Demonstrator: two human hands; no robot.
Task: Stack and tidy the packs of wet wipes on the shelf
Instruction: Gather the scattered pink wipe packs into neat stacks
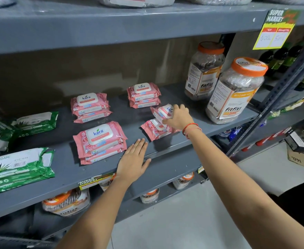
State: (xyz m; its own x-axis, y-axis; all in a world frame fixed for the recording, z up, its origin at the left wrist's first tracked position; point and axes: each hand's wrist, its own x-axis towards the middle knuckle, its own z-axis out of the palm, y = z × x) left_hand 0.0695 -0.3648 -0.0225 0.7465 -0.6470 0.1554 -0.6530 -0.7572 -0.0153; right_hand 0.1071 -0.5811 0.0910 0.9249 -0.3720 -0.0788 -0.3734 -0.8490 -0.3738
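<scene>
Pink Kara wet-wipe packs lie on the grey shelf (165, 166). Three stacks stand tidy: one at the back left (90, 106), one at the back middle (143, 95), one at the front (100, 141). My right hand (179, 116) grips a tilted pink pack (163, 112), held just above another pink pack (154, 129) that lies flat on the shelf. My left hand (134, 161) rests flat and open on the shelf's front edge, just right of the front stack and touching no pack.
Green Origami wipe packs (18, 168) lie at the shelf's left end, with more behind (30, 124). Two Fitfizz jars (234, 90) with orange lids stand at the right. A yellow price tag (277, 29) hangs from the shelf above. Jars sit on the shelf below.
</scene>
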